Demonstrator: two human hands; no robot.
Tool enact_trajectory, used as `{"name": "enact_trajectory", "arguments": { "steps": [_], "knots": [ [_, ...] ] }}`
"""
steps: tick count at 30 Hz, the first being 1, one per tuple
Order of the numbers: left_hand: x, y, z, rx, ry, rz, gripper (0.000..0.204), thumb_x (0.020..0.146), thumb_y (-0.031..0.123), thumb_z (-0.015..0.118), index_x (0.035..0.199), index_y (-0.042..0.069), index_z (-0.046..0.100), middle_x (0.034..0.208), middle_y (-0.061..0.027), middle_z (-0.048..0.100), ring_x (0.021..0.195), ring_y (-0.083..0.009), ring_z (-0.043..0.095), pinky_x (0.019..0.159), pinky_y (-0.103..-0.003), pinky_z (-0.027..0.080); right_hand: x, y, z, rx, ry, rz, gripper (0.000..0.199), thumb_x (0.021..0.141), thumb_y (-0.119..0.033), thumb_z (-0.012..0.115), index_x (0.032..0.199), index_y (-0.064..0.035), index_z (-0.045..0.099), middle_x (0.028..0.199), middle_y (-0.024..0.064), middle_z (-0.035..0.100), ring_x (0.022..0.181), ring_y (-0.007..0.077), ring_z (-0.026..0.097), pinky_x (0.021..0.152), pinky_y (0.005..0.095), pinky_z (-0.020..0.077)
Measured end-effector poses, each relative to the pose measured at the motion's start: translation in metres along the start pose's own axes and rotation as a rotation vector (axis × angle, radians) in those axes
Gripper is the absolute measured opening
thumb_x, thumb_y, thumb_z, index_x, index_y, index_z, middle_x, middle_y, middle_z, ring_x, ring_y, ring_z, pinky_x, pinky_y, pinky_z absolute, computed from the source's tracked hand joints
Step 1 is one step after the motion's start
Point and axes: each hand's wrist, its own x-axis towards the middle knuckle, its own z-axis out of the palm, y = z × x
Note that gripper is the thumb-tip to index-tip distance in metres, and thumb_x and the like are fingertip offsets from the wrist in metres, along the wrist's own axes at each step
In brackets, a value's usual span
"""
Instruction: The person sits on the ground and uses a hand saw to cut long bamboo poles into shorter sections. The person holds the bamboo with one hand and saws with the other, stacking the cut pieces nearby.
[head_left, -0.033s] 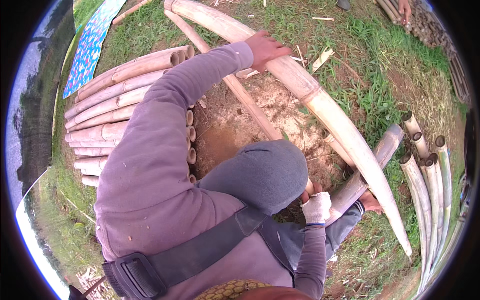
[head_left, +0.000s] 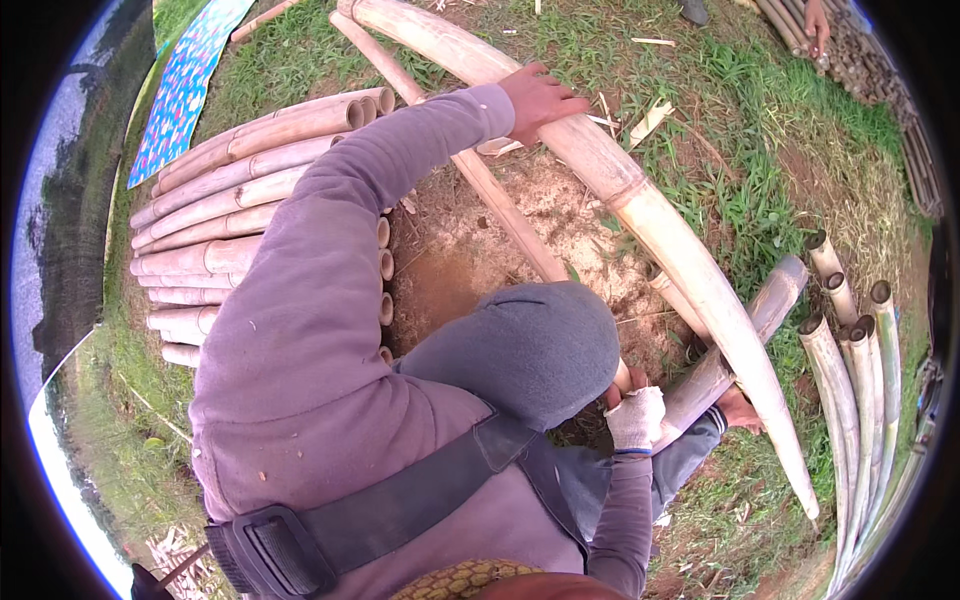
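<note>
A long, thick, pale bamboo pole (head_left: 665,225) slants from the top middle to the lower right. My bare left hand (head_left: 540,105) lies over its upper part, fingers bent across it. Under it runs a thinner bamboo pole (head_left: 510,220), which passes behind my bent knee (head_left: 530,335). My right hand (head_left: 635,412), in a white glove with bare fingertips, is closed around what looks like this thinner pole's near end, beside the knee. A grey-brown bamboo log (head_left: 765,310) lies crosswise beneath the thick pole, near my foot (head_left: 740,410). The right palm side is hidden.
Cut bamboo pieces (head_left: 210,205) lie stacked at left. More bamboo poles (head_left: 850,380) stand in a cluster at right. Sawdust (head_left: 570,215) covers the ground between. A blue patterned cloth (head_left: 185,95) is at far left. Another person's hand (head_left: 818,30) shows at the top right, by piled bamboo.
</note>
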Motion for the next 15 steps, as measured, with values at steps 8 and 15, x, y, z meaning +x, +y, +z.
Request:
{"name": "enact_trajectory", "arguments": {
  "steps": [8, 15],
  "knots": [
    [-0.063, 0.066, 0.005, -0.398, 0.405, 0.192, 0.08, 0.079, 0.057, 0.087, 0.145, 0.018, 0.064, 0.139, -0.01, 0.067, 0.129, -0.033, 0.064, 0.119, -0.051, 0.042, 0.023, 0.014, -0.058, 0.116, 0.113, -0.042, 0.045, 0.084, -0.028, 0.09, 0.118, -0.0055, 0.071, 0.097, 0.0207, 0.075, 0.09, 0.0437, 0.072, 0.078, 0.0524, 0.0559],
    [-0.054, 0.08, 0.031, -0.221, 0.305, 0.275, 0.071, 0.086, 0.065, 0.08, 0.142, 0.025, 0.064, 0.12, -0.0031, 0.07, 0.117, -0.0273, 0.068, 0.106, -0.046, 0.048, 0.055, 0.042, -0.106, 0.1, 0.112, -0.07, 0.038, 0.086, -0.024, 0.089, 0.116, -0.0086, 0.074, 0.097, 0.0178, 0.077, 0.086, 0.0402, 0.074, 0.078, 0.0487, 0.0572]
  ]
}}
